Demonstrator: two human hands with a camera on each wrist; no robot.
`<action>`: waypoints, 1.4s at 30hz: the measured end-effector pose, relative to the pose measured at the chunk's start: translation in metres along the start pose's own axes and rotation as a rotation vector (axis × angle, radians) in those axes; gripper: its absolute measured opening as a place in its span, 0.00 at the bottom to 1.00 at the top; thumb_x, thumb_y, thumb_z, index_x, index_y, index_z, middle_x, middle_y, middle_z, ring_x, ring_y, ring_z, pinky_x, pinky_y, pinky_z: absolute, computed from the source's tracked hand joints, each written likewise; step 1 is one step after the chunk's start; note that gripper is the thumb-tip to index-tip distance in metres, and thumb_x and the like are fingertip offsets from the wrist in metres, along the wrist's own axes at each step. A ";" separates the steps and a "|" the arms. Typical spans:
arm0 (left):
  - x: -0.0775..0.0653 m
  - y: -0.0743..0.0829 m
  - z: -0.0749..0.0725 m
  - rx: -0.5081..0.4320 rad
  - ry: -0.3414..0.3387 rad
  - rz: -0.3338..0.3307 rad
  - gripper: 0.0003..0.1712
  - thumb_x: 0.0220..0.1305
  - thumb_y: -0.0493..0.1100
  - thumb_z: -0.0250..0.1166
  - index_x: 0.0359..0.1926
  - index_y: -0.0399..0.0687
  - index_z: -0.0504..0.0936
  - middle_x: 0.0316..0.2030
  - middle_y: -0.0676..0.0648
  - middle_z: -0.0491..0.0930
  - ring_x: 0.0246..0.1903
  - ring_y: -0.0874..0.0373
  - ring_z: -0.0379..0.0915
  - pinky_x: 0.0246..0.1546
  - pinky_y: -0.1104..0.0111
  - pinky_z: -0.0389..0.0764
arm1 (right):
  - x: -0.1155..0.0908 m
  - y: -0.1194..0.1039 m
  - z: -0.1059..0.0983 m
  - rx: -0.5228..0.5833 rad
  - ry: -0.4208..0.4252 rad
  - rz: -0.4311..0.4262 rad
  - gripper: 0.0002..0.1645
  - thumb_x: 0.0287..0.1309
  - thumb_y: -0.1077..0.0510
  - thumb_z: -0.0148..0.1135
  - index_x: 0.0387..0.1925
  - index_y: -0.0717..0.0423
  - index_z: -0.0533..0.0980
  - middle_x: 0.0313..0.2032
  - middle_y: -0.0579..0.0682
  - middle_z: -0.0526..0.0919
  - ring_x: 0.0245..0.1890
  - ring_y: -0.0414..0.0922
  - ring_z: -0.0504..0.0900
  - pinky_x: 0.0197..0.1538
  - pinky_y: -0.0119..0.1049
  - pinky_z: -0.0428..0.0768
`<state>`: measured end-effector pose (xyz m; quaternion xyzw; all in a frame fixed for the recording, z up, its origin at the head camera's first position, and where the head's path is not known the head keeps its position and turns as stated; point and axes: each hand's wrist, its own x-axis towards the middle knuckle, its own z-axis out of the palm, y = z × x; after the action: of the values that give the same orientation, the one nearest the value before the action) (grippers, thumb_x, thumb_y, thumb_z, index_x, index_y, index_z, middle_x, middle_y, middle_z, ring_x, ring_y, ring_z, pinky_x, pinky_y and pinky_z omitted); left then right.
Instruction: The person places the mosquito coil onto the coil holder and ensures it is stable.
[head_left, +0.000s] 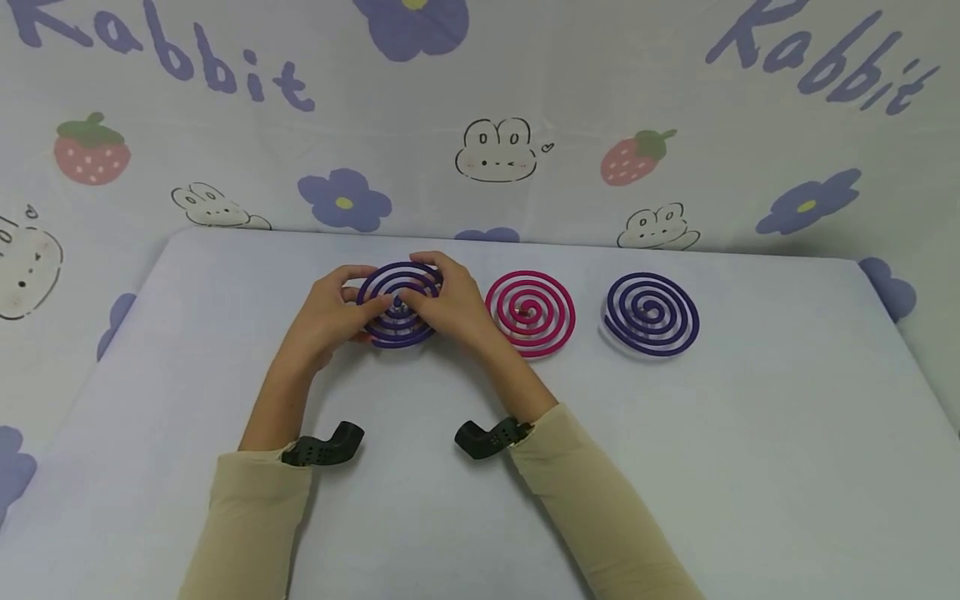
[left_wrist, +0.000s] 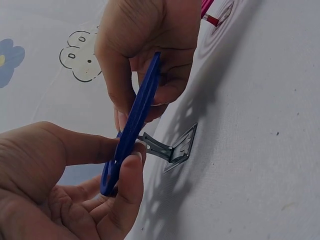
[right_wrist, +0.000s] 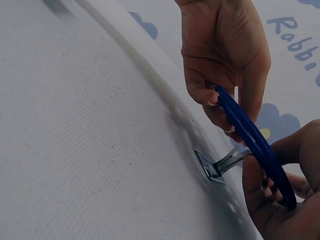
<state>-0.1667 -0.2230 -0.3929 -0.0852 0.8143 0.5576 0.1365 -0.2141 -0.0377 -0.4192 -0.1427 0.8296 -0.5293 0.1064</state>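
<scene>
A dark blue spiral mosquito coil [head_left: 397,300] is held between both hands, left of the table's middle. My left hand [head_left: 330,312] pinches its left side, thumb on top near the centre and fingers beneath. From the right, my right hand [head_left: 453,304] grips it the same way, with its thumb near the centre. Seen edge-on in the left wrist view, the blue coil [left_wrist: 132,127] sits above a small metal stand [left_wrist: 172,152]. The stand's square base lies on the table and its prong rises to the coil's middle, where fingertips partly hide it.
A pink coil [head_left: 529,310] lies just right of my right hand, close to the forearm, with a bit of metal at its centre. Farther right is another dark blue coil [head_left: 652,313]. The white table [head_left: 787,417] ends at a printed cloth backdrop [head_left: 570,75].
</scene>
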 end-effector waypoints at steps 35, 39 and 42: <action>0.006 -0.004 0.003 -0.007 -0.008 -0.033 0.40 0.75 0.44 0.66 0.81 0.46 0.61 0.71 0.30 0.74 0.55 0.43 0.80 0.32 0.76 0.84 | -0.001 0.006 0.005 0.091 -0.006 0.050 0.33 0.66 0.59 0.69 0.71 0.56 0.73 0.67 0.60 0.79 0.66 0.56 0.79 0.73 0.50 0.78; 0.006 -0.005 0.003 -0.017 -0.010 -0.037 0.41 0.75 0.44 0.67 0.81 0.47 0.60 0.72 0.31 0.73 0.56 0.43 0.79 0.32 0.77 0.84 | -0.001 0.007 0.005 0.137 -0.012 0.069 0.33 0.66 0.60 0.68 0.71 0.56 0.73 0.67 0.61 0.79 0.65 0.56 0.79 0.72 0.51 0.79; 0.006 -0.006 0.003 -0.022 -0.012 -0.036 0.41 0.74 0.43 0.67 0.81 0.46 0.60 0.72 0.31 0.74 0.55 0.45 0.79 0.32 0.77 0.84 | -0.001 0.007 0.006 0.152 -0.015 0.074 0.33 0.66 0.61 0.68 0.71 0.56 0.73 0.67 0.62 0.79 0.64 0.56 0.80 0.71 0.51 0.80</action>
<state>-0.1708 -0.2219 -0.4009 -0.0980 0.8056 0.5646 0.1503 -0.2124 -0.0392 -0.4282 -0.1075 0.7909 -0.5853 0.1425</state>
